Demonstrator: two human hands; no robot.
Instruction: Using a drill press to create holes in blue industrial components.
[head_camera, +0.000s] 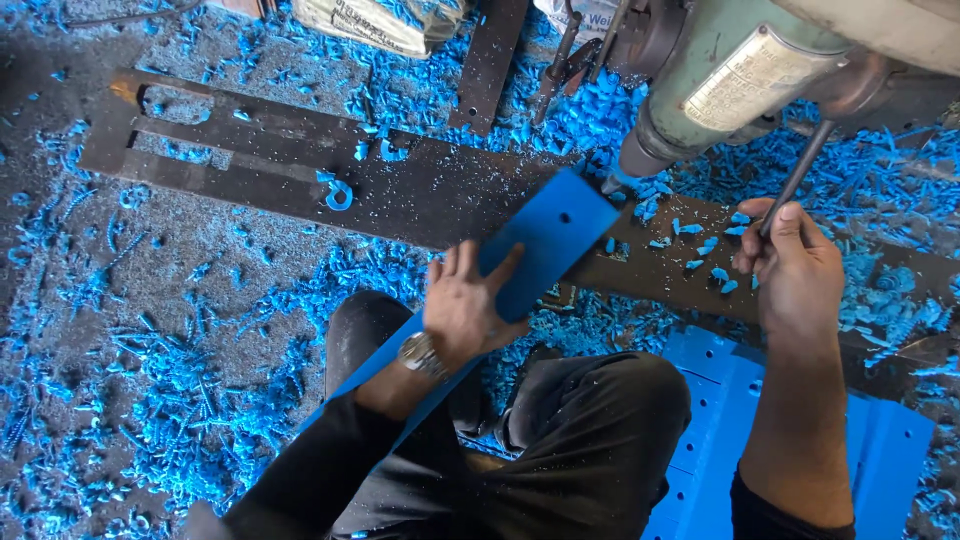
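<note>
My left hand (464, 305) presses down on a long blue plastic strip (548, 240) that runs from my lap up to the drill bit. The strip's far end lies on a dark steel plate (420, 190) under the bit and has a small hole in it. My right hand (795, 265) is closed around the thin steel lever (800, 170) of a green drill press (720, 75) at the upper right. The drill tip (612, 183) stands at the strip's far corner.
Blue plastic shavings (180, 400) cover the grey floor all around. A stack of blue strips (880, 450) lies at the lower right beside my knees. Dark steel bars (490, 60) and a sack lie at the top.
</note>
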